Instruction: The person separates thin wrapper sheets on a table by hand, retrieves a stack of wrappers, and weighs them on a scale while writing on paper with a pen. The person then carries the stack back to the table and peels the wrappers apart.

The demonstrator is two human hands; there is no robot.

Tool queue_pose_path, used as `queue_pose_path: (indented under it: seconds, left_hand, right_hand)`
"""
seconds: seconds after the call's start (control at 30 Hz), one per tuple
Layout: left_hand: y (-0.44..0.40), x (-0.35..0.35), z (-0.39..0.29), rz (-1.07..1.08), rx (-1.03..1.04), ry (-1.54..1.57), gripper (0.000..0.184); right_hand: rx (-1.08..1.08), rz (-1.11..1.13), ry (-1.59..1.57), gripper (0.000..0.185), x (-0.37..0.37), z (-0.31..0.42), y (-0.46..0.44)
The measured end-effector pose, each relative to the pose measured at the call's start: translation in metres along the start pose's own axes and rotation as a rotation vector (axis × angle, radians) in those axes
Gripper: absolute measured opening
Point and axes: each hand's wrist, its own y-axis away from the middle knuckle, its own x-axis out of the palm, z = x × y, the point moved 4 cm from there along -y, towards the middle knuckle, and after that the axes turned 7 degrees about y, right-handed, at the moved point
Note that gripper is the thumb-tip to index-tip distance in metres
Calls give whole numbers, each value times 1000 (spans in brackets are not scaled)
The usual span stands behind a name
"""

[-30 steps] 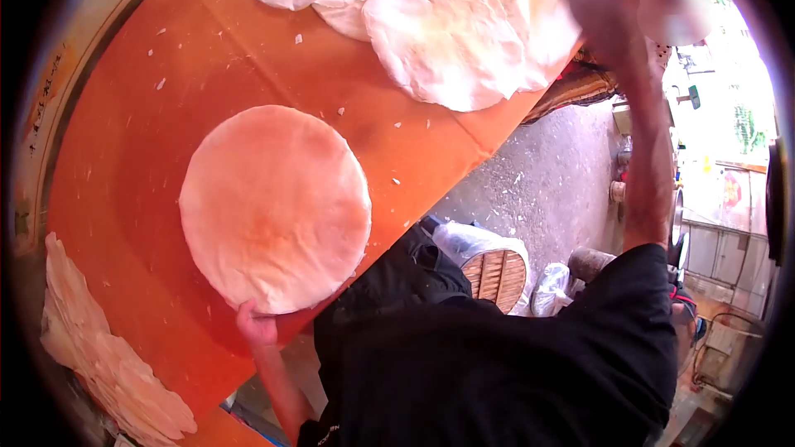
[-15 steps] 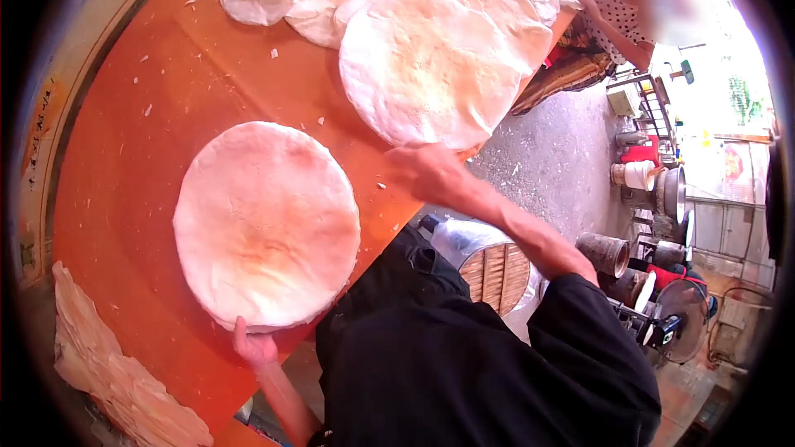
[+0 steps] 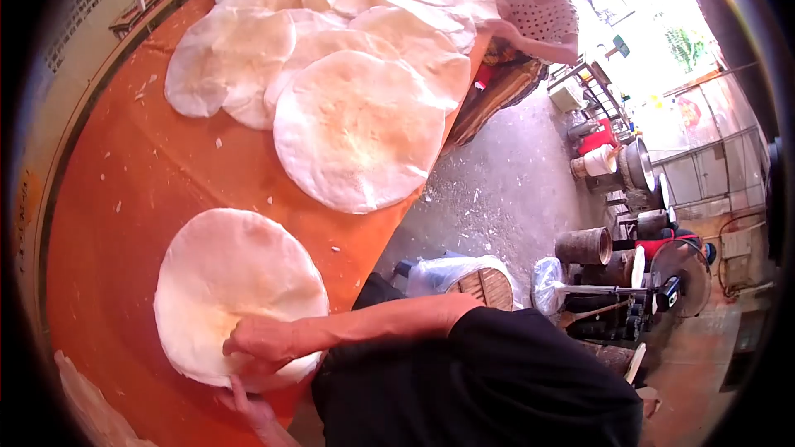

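A stack of round, thin, pale flatbreads (image 3: 236, 265) lies on the orange tabletop in front of me. My right hand (image 3: 265, 341) is over the near part of the top flatbread, its fingers curled down; what they pinch, if anything, is hidden. At the stack's near edge is my left hand (image 3: 248, 407), one finger stretched up against the rim and the others spread lower. Farther along the table, a single flatbread (image 3: 360, 132) lies partly over several overlapping ones (image 3: 236, 54).
The orange table (image 3: 108, 265) has small white crumbs on it. A pale layered pile (image 3: 95, 406) sits at its lower left edge. Another person (image 3: 538, 16) in a dotted top is at the far end. To the right are a plastic-wrapped basket (image 3: 484, 285), metal pots (image 3: 584, 246) and a fan (image 3: 683, 277).
My right hand has moved from the edge of the far flatbread back to the near stack. My left hand stays at the stack's near edge. The view has shifted, showing more of the far table.
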Motion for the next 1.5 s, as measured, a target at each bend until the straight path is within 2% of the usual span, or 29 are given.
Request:
queue_pose_path:
  seconds: [0.07,0.13,0.2,0.27,0.33,0.37,0.4,0.47,0.5,0.57,0.63,0.67,0.73,0.77,0.83,0.87,0.93,1.0,1.03,1.07,1.1,1.13,1.17,1.2,1.23,1.3,1.33,1.43,1.5]
  left_hand:
    - [1,3,-3,16,6,-14,58]
    - [1,2,-2,17,-6,38,58]
    - [0,1,-2,11,-14,11,58]
    - [1,1,-2,5,-26,-20,58]
    - [4,6,-5,-20,-5,-59,58]
    - [3,4,-4,-18,-4,-59,58]
    - [2,-1,-2,-28,-24,-77,58]
    - [2,-7,1,-40,-43,-92,58]
    - [2,-11,3,-66,-83,-73,59]
    - [1,-15,5,-89,-120,-57,60]
    - [-2,-6,3,-11,-47,79,59]
    - [-1,-4,1,-11,-46,77,59]
    - [6,14,-7,-187,-163,-2,57]
    - [7,16,-8,-188,-163,-3,57]
    - [7,17,-10,-184,-129,-86,56]
    - [6,9,-7,-188,-130,-89,56]
    - [-1,-12,4,-47,-76,60,64]
    - [-4,-22,10,-73,-70,50,59]
    - [-3,-24,11,-87,-62,38,55]
    - [1,-27,12,-208,-78,-2,54]
    - [5,-9,-1,-182,-30,-21,50]
    - [6,-1,-3,-183,-50,-20,49]
    - [6,-12,4,-197,-87,-10,49]
    - [8,3,-3,-214,-57,12,52]
    - [8,12,-5,-184,-49,36,53]
    - [11,17,-11,-183,-37,52,55]
    - [11,20,-13,-154,-16,53,56]
    - [12,28,-16,-184,-4,42,53]
    - [13,19,-7,-219,-25,80,50]
  right_hand:
    - [-25,-42,-43,21,7,2,-2]
    - [58,13,-210,17,16,-9,-4]
    - [93,24,-238,15,17,-16,-6]
    - [294,68,-388,14,20,-22,-5]
    - [127,-36,-169,15,21,-16,-5]
    - [33,-38,-175,16,22,-14,-4]
    - [33,-38,-175,16,24,-16,-3]
    - [260,-84,-274,15,28,-29,0]
    - [396,-22,-392,15,35,-38,-1]
    - [408,12,-321,15,46,-39,-1]
    - [421,45,-250,15,47,-38,-3]
    - [458,82,-290,16,49,-40,-3]
    - [529,162,-371,17,53,-41,-4]
    - [528,162,-373,17,50,-39,-4]
    - [673,242,-521,17,42,-35,-1]
    - [674,245,-525,17,42,-37,-1]
    - [636,227,-493,17,42,-41,-3]
    - [688,172,-634,18,27,-33,0]
    - [610,227,-496,19,18,-30,-3]
    - [557,114,-539,15,6,-16,3]
    - [388,-85,-148,12,24,-24,-2]
    - [380,-61,-170,12,33,-25,1]
    - [298,-54,-66,13,33,-21,3]
    - [213,-50,42,15,31,-17,5]
    - [200,-27,18,15,27,-8,5]
    - [-158,50,367,20,18,26,3]
    - [-175,65,350,20,19,24,4]
    - [148,140,233,20,34,-5,7]
    - [114,140,203,19,38,-12,8]
